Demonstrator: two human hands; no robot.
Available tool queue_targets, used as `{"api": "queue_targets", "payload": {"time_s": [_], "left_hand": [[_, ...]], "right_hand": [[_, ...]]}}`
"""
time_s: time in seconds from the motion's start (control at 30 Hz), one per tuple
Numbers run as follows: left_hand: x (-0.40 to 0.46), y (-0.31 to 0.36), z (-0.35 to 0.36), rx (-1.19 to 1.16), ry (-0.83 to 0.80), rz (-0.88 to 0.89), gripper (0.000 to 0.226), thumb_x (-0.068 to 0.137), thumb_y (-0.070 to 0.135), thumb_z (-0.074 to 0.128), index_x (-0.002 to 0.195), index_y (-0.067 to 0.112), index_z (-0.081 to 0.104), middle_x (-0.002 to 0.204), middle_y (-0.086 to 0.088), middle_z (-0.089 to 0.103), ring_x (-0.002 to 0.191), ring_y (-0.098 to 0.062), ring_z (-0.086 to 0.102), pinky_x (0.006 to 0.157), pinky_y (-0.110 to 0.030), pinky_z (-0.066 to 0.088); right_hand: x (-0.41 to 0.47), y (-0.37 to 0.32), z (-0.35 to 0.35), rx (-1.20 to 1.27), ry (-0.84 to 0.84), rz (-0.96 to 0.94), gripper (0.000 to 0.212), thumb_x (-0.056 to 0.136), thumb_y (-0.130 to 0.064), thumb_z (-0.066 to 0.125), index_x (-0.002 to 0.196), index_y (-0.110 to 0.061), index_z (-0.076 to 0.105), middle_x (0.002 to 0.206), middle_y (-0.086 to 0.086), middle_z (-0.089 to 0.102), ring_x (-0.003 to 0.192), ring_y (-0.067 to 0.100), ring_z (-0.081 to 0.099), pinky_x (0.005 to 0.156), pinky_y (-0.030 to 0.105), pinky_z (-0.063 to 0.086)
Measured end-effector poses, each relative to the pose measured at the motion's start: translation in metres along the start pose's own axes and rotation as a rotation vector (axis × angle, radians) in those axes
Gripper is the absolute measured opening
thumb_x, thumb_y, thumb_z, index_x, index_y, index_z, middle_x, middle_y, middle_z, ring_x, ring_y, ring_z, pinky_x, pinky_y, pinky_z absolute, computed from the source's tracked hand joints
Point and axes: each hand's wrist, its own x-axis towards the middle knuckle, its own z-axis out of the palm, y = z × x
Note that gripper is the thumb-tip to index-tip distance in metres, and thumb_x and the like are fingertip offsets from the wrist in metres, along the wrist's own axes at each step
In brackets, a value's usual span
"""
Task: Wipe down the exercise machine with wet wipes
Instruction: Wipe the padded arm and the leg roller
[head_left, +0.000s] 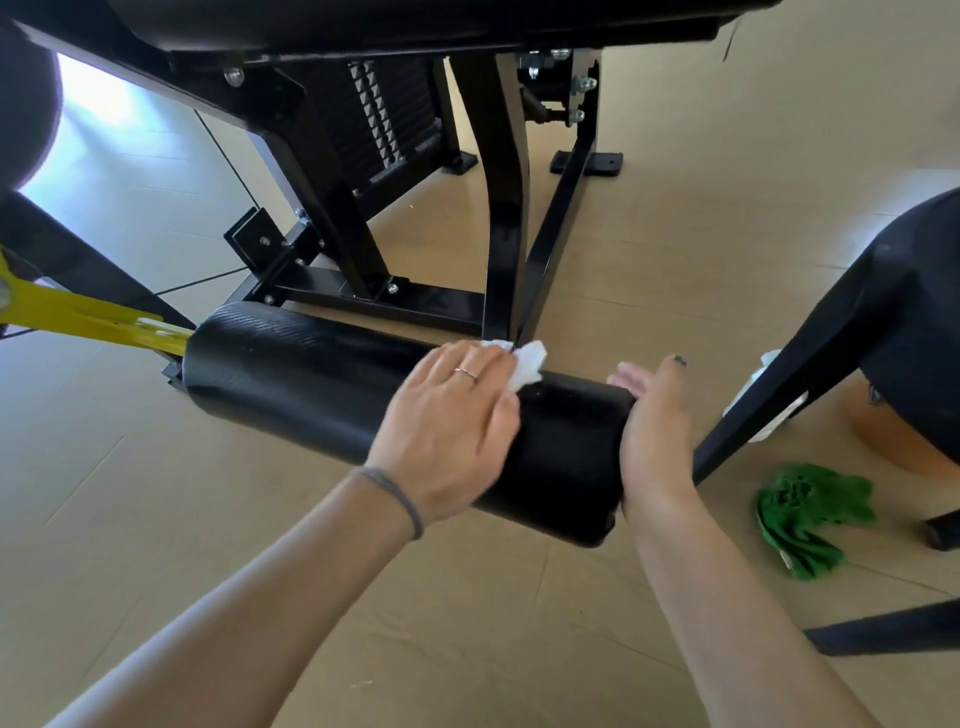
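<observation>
One white wet wipe (527, 364) lay pressed under the flat left hand (447, 426) on the one black cylindrical foam roller pad (291, 374); the right hand (655, 431) (fingers straight, holding nothing) braced its end.

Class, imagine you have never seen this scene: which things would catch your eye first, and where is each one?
First, the big black roller pad lying across the middle, with the left hand pressing a white wipe onto its top and the right hand flat against its end. Next, the yellow lever at the left edge, meeting the pad's far end. Last, a crumpled green cloth on the floor at lower right.
</observation>
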Motion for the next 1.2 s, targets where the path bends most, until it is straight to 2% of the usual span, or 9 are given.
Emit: {"api": "queue_targets", "payload": {"time_s": [0.1, 0.2, 0.33, 0.47, 0.67, 0.83, 1.03, 1.13, 1.2], "left_hand": [[0.003, 0.056, 0.011, -0.03, -0.032, 0.181, 0.048, 0.099, 0.032, 0.033, 0.138, 0.011, 0.051, 0.138, -0.002, 0.055, 0.129, -0.02, 0.046, 0.116, -0.036, 0.029], [0.009, 0.04, 0.006, -0.064, -0.092, 0.214, 0.051, 0.098, 0.032, 0.031, 0.141, 0.014, 0.052, 0.141, 0.0, 0.056, 0.13, -0.017, 0.048, 0.116, -0.034, 0.031], [0.009, -0.051, -0.006, 0.001, -0.024, -0.095, 0.053, 0.097, 0.035, 0.024, 0.133, 0.017, 0.059, 0.129, 0.001, 0.063, 0.121, -0.019, 0.054, 0.109, -0.032, 0.038], [-0.003, -0.091, -0.014, 0.079, 0.019, -0.285, 0.054, 0.098, 0.032, 0.023, 0.132, 0.01, 0.058, 0.131, -0.006, 0.061, 0.126, -0.023, 0.049, 0.114, -0.034, 0.031], [0.005, 0.041, 0.004, -0.063, -0.027, 0.202, 0.044, 0.099, 0.025, 0.038, 0.139, 0.013, 0.052, 0.137, -0.002, 0.057, 0.127, -0.019, 0.049, 0.115, -0.035, 0.032], [0.01, -0.018, -0.003, -0.045, -0.072, 0.071, 0.049, 0.097, 0.031, 0.03, 0.138, 0.019, 0.055, 0.135, 0.004, 0.059, 0.124, -0.014, 0.052, 0.113, -0.032, 0.036], [-0.005, -0.137, -0.018, 0.071, 0.043, -0.388, 0.06, 0.096, 0.033, 0.016, 0.137, 0.013, 0.055, 0.143, -0.003, 0.054, 0.136, -0.02, 0.041, 0.12, -0.035, 0.026], [-0.006, -0.115, -0.015, 0.086, 0.05, -0.306, 0.053, 0.096, 0.025, 0.024, 0.137, 0.008, 0.052, 0.139, -0.01, 0.055, 0.133, -0.026, 0.042, 0.119, -0.039, 0.027], [-0.007, -0.085, -0.011, 0.067, 0.018, -0.137, 0.051, 0.097, 0.025, 0.028, 0.14, 0.008, 0.05, 0.14, -0.009, 0.055, 0.133, -0.025, 0.044, 0.119, -0.04, 0.029]], "right_hand": [[0.004, 0.002, 0.0, 0.024, -0.053, 0.077, 0.077, 0.074, -0.08, 0.031, 0.108, -0.025, 0.074, 0.107, -0.002, 0.076, 0.104, 0.024, 0.071, 0.102, 0.049, 0.05], [-0.005, -0.006, 0.0, -0.066, -0.053, 0.037, 0.069, 0.089, -0.072, 0.029, 0.103, -0.02, 0.072, 0.103, 0.001, 0.075, 0.098, 0.023, 0.071, 0.092, 0.043, 0.054], [-0.021, -0.011, -0.002, -0.241, -0.03, -0.118, 0.065, 0.105, -0.059, 0.016, 0.125, -0.026, 0.069, 0.129, -0.002, 0.064, 0.119, 0.018, 0.057, 0.107, 0.042, 0.044], [-0.024, -0.01, -0.001, -0.27, -0.013, -0.191, 0.064, 0.107, -0.054, 0.018, 0.131, -0.02, 0.066, 0.11, -0.011, 0.065, 0.093, 0.004, 0.055, 0.084, 0.025, 0.037], [-0.015, -0.019, -0.001, -0.375, -0.035, -0.186, 0.068, 0.108, -0.054, 0.019, 0.086, -0.014, 0.069, 0.083, 0.002, 0.067, 0.07, 0.012, 0.056, 0.062, 0.031, 0.04], [-0.01, -0.034, 0.003, -0.418, -0.189, -0.084, 0.066, 0.105, -0.06, 0.018, 0.111, -0.017, 0.068, 0.109, 0.008, 0.065, 0.096, 0.017, 0.06, 0.088, 0.037, 0.042], [-0.021, -0.012, 0.011, -0.568, -0.028, -0.369, 0.061, 0.107, -0.05, 0.028, 0.076, -0.008, 0.06, 0.066, 0.007, 0.053, 0.061, 0.024, 0.051, 0.054, 0.031, 0.035], [-0.019, 0.012, 0.009, -0.58, 0.077, -0.635, 0.053, 0.108, -0.038, 0.032, 0.06, -0.017, 0.04, 0.064, -0.003, 0.046, 0.063, 0.018, 0.048, 0.06, 0.027, 0.036], [-0.025, 0.03, 0.009, -0.549, 0.164, -0.815, 0.043, 0.105, -0.03, 0.035, 0.078, -0.016, 0.066, 0.089, -0.005, 0.062, 0.091, 0.009, 0.059, 0.081, 0.01, 0.039]]}}
